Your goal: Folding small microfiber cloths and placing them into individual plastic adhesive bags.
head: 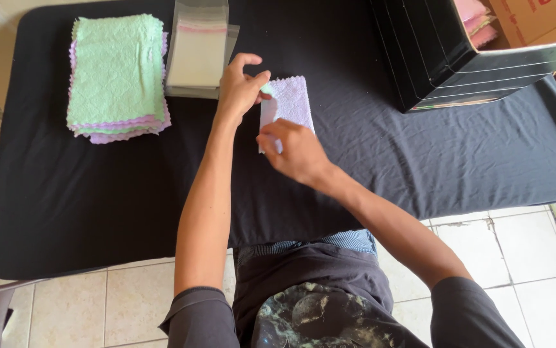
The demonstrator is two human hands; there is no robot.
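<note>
A folded lilac cloth (291, 104) lies on the table (97, 193), which has a dark cover, a little above the middle of the view. The left hand (239, 87) is at the cloth's 10 o'clock corner; its grip is pressed together and pinches that corner, where a bit of green shows. The right hand (294, 149) is at the cloth's 6 o'clock end, with its grip pinching the near edge between thumb and fingers.

At 9 o'clock from the cloth, well apart, sits a stack of cloths (118, 74), green on top and lilac below. Just beside the left hand, at 11 o'clock, lies a pile of clear bags (197, 51). At 2 o'clock from the cloth stands a black box (446, 58), lying open on its side, with pink cloths (475, 19) inside.
</note>
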